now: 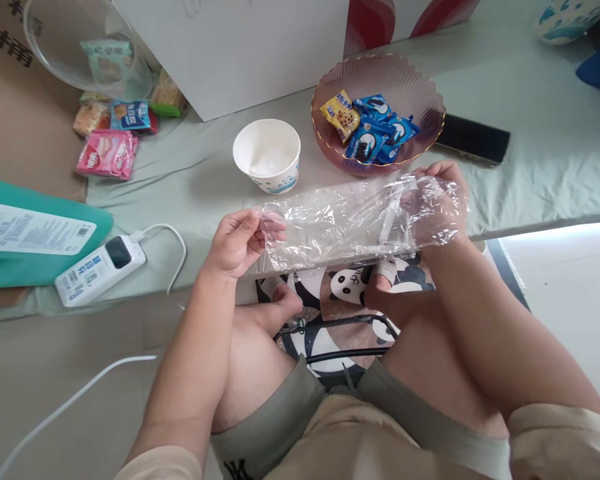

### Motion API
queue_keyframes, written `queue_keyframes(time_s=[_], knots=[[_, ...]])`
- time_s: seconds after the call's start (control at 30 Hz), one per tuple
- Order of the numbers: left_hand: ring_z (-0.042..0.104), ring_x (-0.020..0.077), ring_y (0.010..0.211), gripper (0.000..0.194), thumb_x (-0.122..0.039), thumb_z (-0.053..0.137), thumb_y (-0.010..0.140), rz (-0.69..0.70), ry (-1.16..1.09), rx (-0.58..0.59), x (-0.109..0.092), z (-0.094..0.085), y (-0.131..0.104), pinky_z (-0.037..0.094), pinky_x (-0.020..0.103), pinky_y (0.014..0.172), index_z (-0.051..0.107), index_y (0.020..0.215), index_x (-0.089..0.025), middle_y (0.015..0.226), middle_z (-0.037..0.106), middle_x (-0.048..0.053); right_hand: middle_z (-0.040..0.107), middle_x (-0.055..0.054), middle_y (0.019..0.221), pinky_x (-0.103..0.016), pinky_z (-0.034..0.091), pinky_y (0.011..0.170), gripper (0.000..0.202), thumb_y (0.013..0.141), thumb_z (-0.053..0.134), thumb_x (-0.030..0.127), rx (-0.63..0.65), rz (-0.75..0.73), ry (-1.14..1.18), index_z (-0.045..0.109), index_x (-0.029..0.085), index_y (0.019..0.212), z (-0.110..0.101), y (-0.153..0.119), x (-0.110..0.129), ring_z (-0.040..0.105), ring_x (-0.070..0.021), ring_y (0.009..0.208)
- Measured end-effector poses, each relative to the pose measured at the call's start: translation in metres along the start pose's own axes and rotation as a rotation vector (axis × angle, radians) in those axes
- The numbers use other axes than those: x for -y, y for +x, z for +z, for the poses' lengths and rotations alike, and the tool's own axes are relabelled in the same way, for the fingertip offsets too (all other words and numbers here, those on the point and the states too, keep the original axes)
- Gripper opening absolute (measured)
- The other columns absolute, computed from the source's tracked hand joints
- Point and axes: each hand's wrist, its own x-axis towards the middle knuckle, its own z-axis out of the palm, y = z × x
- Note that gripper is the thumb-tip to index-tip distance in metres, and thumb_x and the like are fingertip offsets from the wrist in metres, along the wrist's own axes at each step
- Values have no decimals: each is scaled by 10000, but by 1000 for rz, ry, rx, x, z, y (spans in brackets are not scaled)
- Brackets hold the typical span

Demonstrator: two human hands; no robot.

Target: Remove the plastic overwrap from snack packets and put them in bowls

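A clear plastic bag is stretched between my two hands above the front edge of the bench. My left hand pinches its left end between thumb and fingers. At the other end, my right hand grips the bag, its fingers partly behind the shiny film. Just beyond the bag stands a white paper cup with something pale inside. A pink fluted bowl with a gold rim sits behind my right hand, holding several blue snack packets and a yellow one.
A dark phone lies right of the bowl. At left are a white power bank with a cable, a green jug, several snack packets and a clear tub. A large white box stands behind.
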Motion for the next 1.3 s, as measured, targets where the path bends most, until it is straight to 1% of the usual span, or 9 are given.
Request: queue_keyframes(time_s=[0.27,0.47,0.63,0.83,0.93,1.0,1.1,1.2,1.3], knots=[[756,163,660,266,-279,857,667,3,196,7,11,0,5,621,249,628,773,881,-147,723,773,45,618,68,724,-204,343,423,280,575,692,216,-3,-10,-83,477,240,751,-3,1,-8,479,-54,454],[693,97,593,111,-139,700,770,317,283,-331,22,-3,21,569,200,571,741,868,-169,747,755,14,614,32,824,-189,378,449,285,593,708,226,61,-19,-139,480,227,766,-7,0,-6,479,-47,514],[631,62,541,80,-104,670,767,328,248,-415,18,-8,28,517,172,534,672,779,-183,755,728,-2,668,-9,941,-178,412,432,250,506,722,183,72,70,-164,537,195,674,-10,0,-3,507,-30,510],[700,122,721,63,-257,679,766,130,63,-311,8,-14,25,584,238,658,637,765,-211,911,756,34,708,-23,978,-240,532,548,103,572,659,134,117,143,-134,574,190,582,-15,5,-8,597,-80,615],[742,239,953,301,-494,652,811,-3,-10,-101,5,-14,20,639,357,708,681,935,-222,1184,739,91,710,-44,980,-276,552,583,46,661,609,210,124,168,-68,620,197,618,-15,6,-10,630,-115,666],[741,250,996,431,-459,780,728,-21,28,-24,6,-13,17,639,349,698,672,1088,-248,1301,695,87,697,-34,943,-280,544,586,88,723,617,280,140,182,-68,649,210,680,-15,4,-8,632,-123,667],[748,189,912,629,-183,876,590,12,106,-68,9,-13,15,614,270,707,636,1166,-268,1183,731,56,671,8,964,-255,492,565,162,701,703,229,186,82,-276,683,251,861,-18,-2,-4,582,-97,629],[750,161,838,560,-137,835,613,25,60,-127,7,-15,15,597,226,681,637,1122,-260,977,757,22,641,10,1063,-263,468,590,376,647,671,107,173,-141,-594,682,278,982,-26,-8,1,587,-100,684],[742,135,773,592,-133,838,578,-38,-28,-75,0,-17,12,575,178,608,648,1121,-274,920,760,0,616,-19,1055,-337,518,742,364,678,641,97,92,-393,-789,696,276,990,-32,-14,9,637,-164,862]])
